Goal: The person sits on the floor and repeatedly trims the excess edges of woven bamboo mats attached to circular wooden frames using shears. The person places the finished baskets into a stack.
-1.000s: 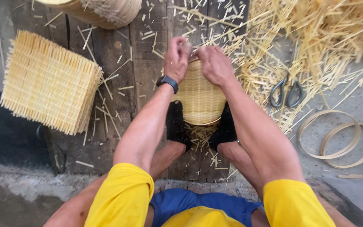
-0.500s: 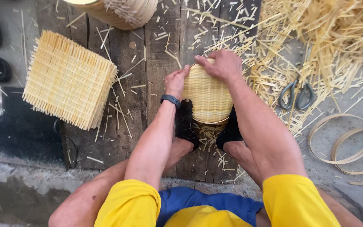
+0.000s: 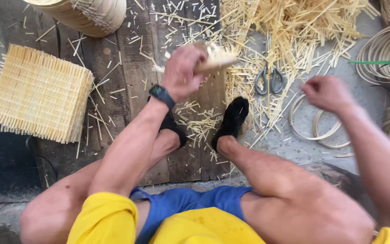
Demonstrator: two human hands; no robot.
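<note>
2 black-socked feet [image 3: 231,118] rest on the plank floor [image 3: 113,63], bare boards left of them. Above the feet, the left hand [image 3: 182,72] is closed around 1 small woven basket [image 3: 213,58], held in the air. The right hand [image 3: 325,92], loosely curled and holding nothing, hovers right of the basket over 2 hoops [image 3: 314,131]. 1 pair of scissors [image 3: 269,80] lies right of the basket in strips [image 3: 294,27]; 1 mat stack [image 3: 39,92] lies far left.

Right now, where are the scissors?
In the head view the scissors lie right of centre on the ground, among bamboo offcuts, just beyond the right foot and left of the empty right hand.
</note>
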